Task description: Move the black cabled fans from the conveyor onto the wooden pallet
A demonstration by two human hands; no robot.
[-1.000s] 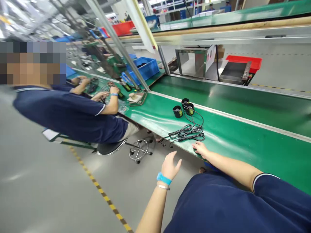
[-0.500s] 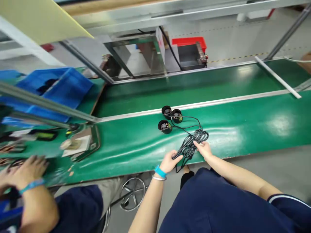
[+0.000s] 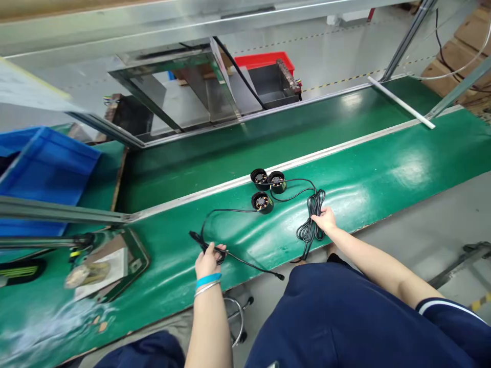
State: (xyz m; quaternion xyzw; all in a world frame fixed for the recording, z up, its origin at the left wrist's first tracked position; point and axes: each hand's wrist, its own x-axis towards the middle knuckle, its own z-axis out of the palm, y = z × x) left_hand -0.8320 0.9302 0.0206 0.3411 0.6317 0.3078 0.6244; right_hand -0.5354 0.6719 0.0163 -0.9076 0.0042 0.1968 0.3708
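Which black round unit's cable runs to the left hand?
The front unit, closest to the person; its cable leads to the left hand, while the two rear units have cables leading toward the right hand.

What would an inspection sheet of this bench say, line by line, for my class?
Surface: green bench, glossy, rippled mid-way.
Things: three round black units, grouped beside the pale strip.
Clutter: paper on the left; white bar on the right.
Hands: left hand holds one bundle; right hand touches the looped cables, grip unclear.
Cables: black; nearest unit's runs to the left hand, plug loose.
Surroundings: blue bin left, red bin beyond, stool below.
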